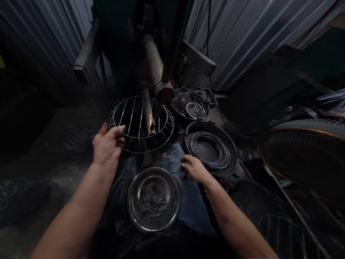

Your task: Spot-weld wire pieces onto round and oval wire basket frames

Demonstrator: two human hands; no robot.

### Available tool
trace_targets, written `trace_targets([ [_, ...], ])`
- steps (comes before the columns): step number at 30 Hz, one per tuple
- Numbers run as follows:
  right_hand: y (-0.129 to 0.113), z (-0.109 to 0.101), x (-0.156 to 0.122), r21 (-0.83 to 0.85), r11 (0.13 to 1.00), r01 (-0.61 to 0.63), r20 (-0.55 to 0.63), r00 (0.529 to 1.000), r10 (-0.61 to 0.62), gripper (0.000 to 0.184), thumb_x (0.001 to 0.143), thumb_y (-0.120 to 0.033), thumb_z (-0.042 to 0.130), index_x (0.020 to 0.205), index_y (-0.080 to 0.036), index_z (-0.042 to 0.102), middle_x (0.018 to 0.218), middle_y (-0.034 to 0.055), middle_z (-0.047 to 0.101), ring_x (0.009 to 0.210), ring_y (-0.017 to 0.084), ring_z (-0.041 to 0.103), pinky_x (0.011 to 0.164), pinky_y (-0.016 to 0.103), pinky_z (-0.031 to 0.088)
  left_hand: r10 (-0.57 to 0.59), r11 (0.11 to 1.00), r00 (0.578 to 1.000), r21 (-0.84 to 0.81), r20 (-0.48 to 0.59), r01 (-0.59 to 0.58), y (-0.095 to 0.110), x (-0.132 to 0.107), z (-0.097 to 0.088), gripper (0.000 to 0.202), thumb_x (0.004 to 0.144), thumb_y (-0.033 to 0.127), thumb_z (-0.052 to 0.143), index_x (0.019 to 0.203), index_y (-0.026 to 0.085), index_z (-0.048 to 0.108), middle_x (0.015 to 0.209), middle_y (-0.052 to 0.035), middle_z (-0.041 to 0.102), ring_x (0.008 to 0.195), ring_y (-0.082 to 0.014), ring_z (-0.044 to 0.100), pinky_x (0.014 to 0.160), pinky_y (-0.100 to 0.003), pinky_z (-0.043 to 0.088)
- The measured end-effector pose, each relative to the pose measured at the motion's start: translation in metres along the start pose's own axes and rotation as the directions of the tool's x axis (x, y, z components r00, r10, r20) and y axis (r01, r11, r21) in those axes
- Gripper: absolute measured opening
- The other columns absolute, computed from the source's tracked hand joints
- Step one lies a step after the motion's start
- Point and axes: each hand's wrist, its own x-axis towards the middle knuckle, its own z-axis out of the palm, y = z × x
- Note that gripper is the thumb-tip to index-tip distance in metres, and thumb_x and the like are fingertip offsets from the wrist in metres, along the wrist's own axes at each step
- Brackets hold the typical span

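My left hand (109,142) is closed on the near left rim of a round wire rack (139,137), its thumb lying over the wire. The rack has parallel bars across its top and a second ring below, and it sits around the lower electrode area of a welding machine (159,68). Over the jeans-clad knee, my right hand (193,166) has its fingers curled together; whether anything small is between them is hidden. Between my forearms, a steel bowl (132,194) holds a heap of short wire pieces (153,205).
Right of the machine stands a dark pan (234,154) with a coil of wire (208,149). Behind it, a tray holds tangled wire (183,99) and a small dish of bits (196,110). A large round pan (302,151) is at far right. A cable (211,72) hangs down.
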Motion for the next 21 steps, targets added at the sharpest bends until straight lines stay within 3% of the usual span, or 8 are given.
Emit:
trace_targets([
  [3,0.018,0.009,-0.006,0.243,0.970,-0.017,-0.057,0.998,0.031,0.037,0.064,-0.034,0.063,0.096,-0.016,0.057,0.059,-0.0031,0.058,0.050,0.017,0.062,0.043,0.023,0.043,0.002,1.000,1.000,-0.003,-0.003,-0.002,0.001,0.000,-0.001,0.049,0.043,0.010,0.079,0.081,0.020,0.049,0.060,0.0063,0.050,0.052,-0.0080,0.046,0.042,-0.018,0.034],
  [6,0.020,0.007,-0.011,0.127,0.989,0.072,-0.063,0.996,-0.065,0.027,0.063,-0.031,0.064,0.084,-0.014,0.067,0.063,0.0009,0.061,0.057,0.016,0.060,0.051,0.026,0.047,-0.011,1.000,1.000,-0.030,-0.014,0.010,-0.001,0.000,0.001,0.053,0.042,0.010,0.079,0.085,0.021,0.050,0.060,0.0070,0.050,0.051,-0.0082,0.046,0.043,-0.018,0.034],
  [9,-0.006,0.004,-0.007,-0.046,0.963,0.266,-0.135,0.954,-0.270,0.016,0.068,-0.027,0.062,0.075,-0.017,0.072,0.066,0.0023,0.062,0.060,0.015,0.058,0.059,0.028,0.049,-0.007,1.000,1.000,-0.028,-0.016,0.006,-0.005,0.000,0.003,0.053,0.041,0.011,0.080,0.084,0.021,0.051,0.061,0.0069,0.051,0.051,-0.0080,0.047,0.043,-0.018,0.035],
  [14,-0.079,0.020,0.012,0.020,0.876,0.482,-0.212,0.858,-0.467,0.019,0.082,-0.029,0.057,0.089,-0.019,0.072,0.074,0.0029,0.068,0.064,0.015,0.062,0.060,0.026,0.050,0.039,0.999,0.999,-0.017,0.030,-0.038,-0.010,-0.003,0.004,0.045,0.043,0.014,0.081,0.078,0.019,0.053,0.064,0.0062,0.052,0.053,-0.0076,0.049,0.043,-0.017,0.034],
  [18,-0.110,0.046,0.025,-0.074,0.852,0.518,-0.314,0.799,-0.513,0.017,0.081,-0.023,0.056,0.083,-0.021,0.073,0.069,0.0013,0.066,0.066,0.015,0.062,0.064,0.026,0.050,0.082,0.996,0.995,-0.019,0.053,-0.081,-0.008,-0.007,0.003,0.043,0.046,0.015,0.081,0.082,0.019,0.056,0.073,0.0045,0.056,0.056,-0.0073,0.051,0.043,-0.017,0.034],
  [21,-0.108,0.057,0.032,0.035,0.857,0.514,-0.335,0.814,-0.475,0.015,0.079,-0.024,0.058,0.081,-0.019,0.073,0.067,0.0005,0.066,0.059,0.014,0.061,0.059,0.025,0.050,0.098,0.995,0.994,-0.026,0.055,-0.097,-0.005,-0.007,0.001,0.042,0.046,0.014,0.081,0.080,0.018,0.056,0.076,0.0038,0.056,0.057,-0.0069,0.050,0.043,-0.017,0.033],
])
